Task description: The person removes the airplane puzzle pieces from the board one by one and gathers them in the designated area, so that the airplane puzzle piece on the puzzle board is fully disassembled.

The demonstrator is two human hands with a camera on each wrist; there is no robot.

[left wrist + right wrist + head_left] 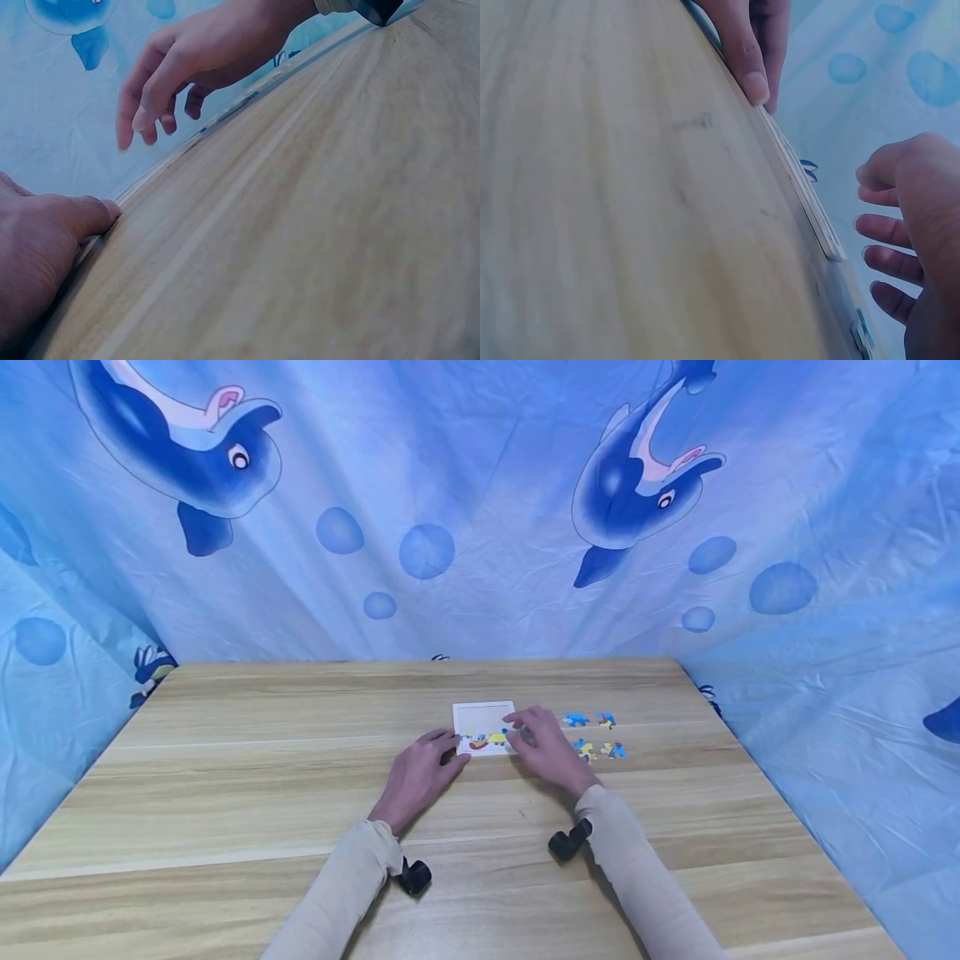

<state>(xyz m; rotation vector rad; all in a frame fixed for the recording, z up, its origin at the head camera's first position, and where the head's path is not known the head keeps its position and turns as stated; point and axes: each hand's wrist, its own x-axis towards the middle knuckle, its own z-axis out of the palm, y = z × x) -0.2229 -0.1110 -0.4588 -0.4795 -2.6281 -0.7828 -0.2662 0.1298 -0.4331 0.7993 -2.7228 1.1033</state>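
Observation:
A small white-framed puzzle board [483, 719] lies flat on the wooden table. Several fitted pieces [497, 738], yellow and red, line its lower part; the upper part shows bare backing. My left hand [422, 775] pinches the board's near left corner, and in the right wrist view its thumb presses the edge of the board [801, 187]. Above the board's right side hovers my right hand [551, 752], its fingers loosely bent. In the left wrist view that right hand [214, 56] is raised off the table with nothing visible between its fingers.
Several loose jigsaw pieces [576, 720], blue, yellow and red, lie to the right of the board, some close beside my right hand. The wooden table [262, 777] stretches out around it. Behind and at both sides hangs a blue curtain [480, 527] printed with dolphins.

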